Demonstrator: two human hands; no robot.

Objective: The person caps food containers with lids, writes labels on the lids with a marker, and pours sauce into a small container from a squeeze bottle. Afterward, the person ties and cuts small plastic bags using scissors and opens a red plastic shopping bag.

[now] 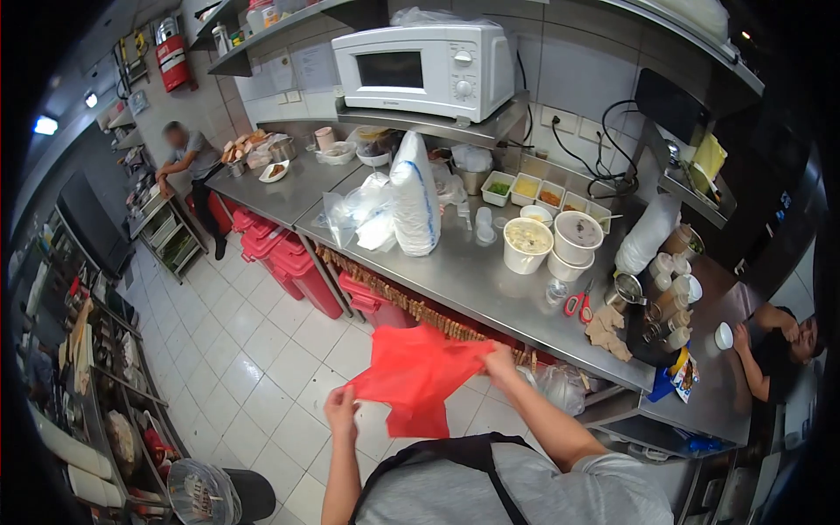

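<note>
A thin red plastic bag (418, 372) is stretched out in front of my body, above the tiled floor. My left hand (341, 409) is closed on its left corner. The bag's right corner is pinched in my right hand (500, 360), close to the front edge of the steel counter (472, 284). On that counter, beyond the bag, stand a tall wrapped stack of white containers (415, 197) and loose clear plastic bags (359, 210). Two round white tubs (528, 245) with lids and red-handled scissors (578, 306) are further right.
A white microwave (429, 72) sits on a raised shelf. Red bins (302, 278) stand under the counter. A black bin (249, 494) is at lower left. One person (197, 157) sits at the far left; another (770, 350) is at the right.
</note>
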